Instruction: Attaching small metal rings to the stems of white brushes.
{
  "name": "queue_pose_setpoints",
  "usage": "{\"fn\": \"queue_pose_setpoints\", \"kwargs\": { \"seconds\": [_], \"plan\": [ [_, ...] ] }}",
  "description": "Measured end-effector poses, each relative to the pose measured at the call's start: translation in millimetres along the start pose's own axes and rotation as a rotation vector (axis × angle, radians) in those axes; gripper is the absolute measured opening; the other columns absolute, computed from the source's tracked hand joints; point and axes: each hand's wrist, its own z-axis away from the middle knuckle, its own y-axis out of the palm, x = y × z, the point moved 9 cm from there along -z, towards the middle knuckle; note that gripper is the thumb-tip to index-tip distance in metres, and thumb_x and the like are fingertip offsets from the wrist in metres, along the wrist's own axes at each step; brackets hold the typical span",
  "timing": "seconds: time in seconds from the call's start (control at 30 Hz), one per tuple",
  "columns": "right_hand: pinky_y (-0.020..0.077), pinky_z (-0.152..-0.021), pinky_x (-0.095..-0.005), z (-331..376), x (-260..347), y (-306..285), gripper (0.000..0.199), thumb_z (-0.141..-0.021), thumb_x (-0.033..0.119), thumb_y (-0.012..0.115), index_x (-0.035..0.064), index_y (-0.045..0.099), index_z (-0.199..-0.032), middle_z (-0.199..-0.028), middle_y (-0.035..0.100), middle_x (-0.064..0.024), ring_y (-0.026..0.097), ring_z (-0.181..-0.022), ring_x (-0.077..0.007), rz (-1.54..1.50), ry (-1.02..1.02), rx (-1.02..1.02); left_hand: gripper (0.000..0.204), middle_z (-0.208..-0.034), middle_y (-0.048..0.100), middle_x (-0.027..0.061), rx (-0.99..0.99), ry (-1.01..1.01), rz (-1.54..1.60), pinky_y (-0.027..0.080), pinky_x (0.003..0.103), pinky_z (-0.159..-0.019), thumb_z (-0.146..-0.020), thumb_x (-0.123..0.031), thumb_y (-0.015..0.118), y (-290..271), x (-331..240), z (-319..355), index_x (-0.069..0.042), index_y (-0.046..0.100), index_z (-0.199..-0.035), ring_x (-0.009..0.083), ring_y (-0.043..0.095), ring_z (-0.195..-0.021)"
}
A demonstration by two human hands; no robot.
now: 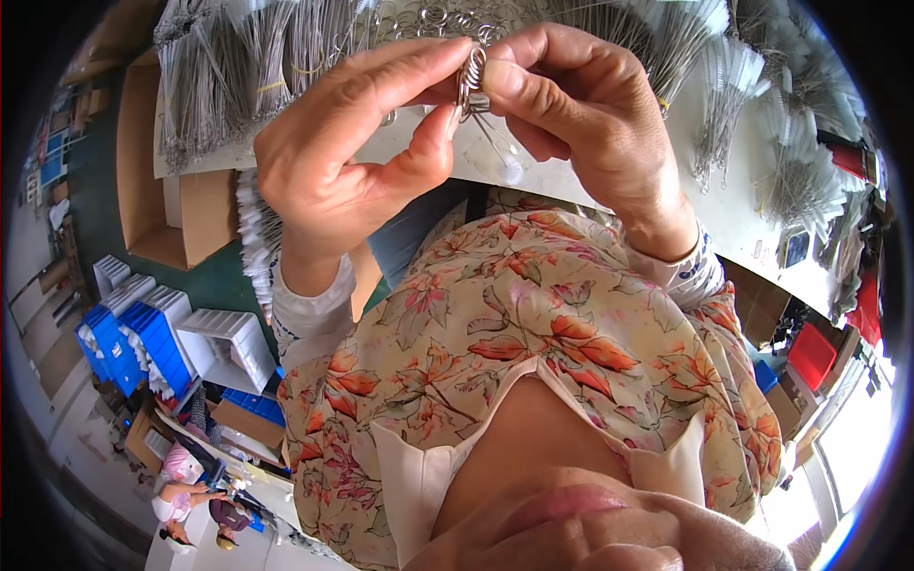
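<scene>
Over the table's near edge, both hands meet around a small cluster of shiny metal rings point(471, 80). My left hand point(347, 143) pinches the rings from the left between thumb and fingertips. From the right, my right hand point(590, 109) closes thumb and index finger on the same rings; its other fingers are curled. Thin wire stems point(493, 140) slant down below the rings to a white tuft point(511, 171), like small wire-handled brushes. Where these stems join the rings is hidden by my fingers.
Bundles of thin wire brushes with white tufts point(276, 57) point(681, 48) cover the white table point(571, 181). Loose metal rings point(433, 17) lie behind my hands. An open cardboard box point(195, 219) and blue and white crates point(228, 343) stand left. People point(181, 495) work in the distance.
</scene>
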Motion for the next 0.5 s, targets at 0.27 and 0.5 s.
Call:
{"fn": "queue_pose_setpoints", "kwargs": {
  "seconds": [0.27, 0.5],
  "plan": [
    [0.0382, -0.046, -0.0171, -3, -9, 9, 0.012, -0.088, 0.01, 0.058, -0.0001, 0.061, -0.094, -0.072, 0.06, -0.0019, 0.05, -0.053, -0.0057, -0.046, 0.156, 0.158, 0.028, -0.101, 0.06, 0.0252, 0.138, -0.019, 0.13, 0.054, 0.031, -0.076, -0.075, 0.015, 0.055, 6, 0, -7, 0.015, 0.056, -0.103, 0.0262, 0.064, -0.089],
    [0.0311, -0.043, -0.0169, -2, 7, 0, 0.015, -0.087, 0.013, 0.06, 0.0016, 0.059, -0.096, -0.074, 0.058, -0.0017, 0.044, -0.052, -0.0039, 0.01, -0.041, 0.088, 0.018, -0.09, 0.06, 0.0115, 0.357, -0.199, -0.003, 0.047, 0.023, -0.068, -0.083, 0.002, 0.059, 13, 0, -27, 0.008, 0.059, -0.099, 0.0134, 0.058, -0.074]
  ]
}}
